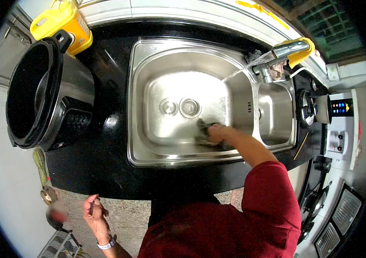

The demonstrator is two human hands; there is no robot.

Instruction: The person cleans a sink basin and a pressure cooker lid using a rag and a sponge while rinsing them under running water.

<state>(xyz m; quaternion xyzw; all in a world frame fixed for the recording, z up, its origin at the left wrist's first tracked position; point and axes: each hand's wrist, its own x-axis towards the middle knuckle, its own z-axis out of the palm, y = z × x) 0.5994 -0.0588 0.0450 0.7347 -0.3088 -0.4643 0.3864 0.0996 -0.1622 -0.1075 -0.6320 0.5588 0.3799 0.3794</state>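
Inside the large basin of the steel sink [157,92], my right hand [218,134] is closed on a dark green scrubbing pad [203,131], pressed to the basin floor at the near right. Motion blur smears the pad, so its exact shape is unclear. Just beyond it lies the round drain [190,107]. Water runs in a thin stream from the tap [287,49] into this basin. My left hand [96,215] hangs off the counter's near edge at lower left, its fingers loosely bent and apart, with nothing visible in them.
A large black-and-steel cooker pot [73,92] stands left of the sink, before a yellow jug [82,34]. The smaller basin [273,114] adjoins on the right. Beyond it are a dark lid [306,108], a chopstick-like stick [301,146] and a white water dispenser [338,139].
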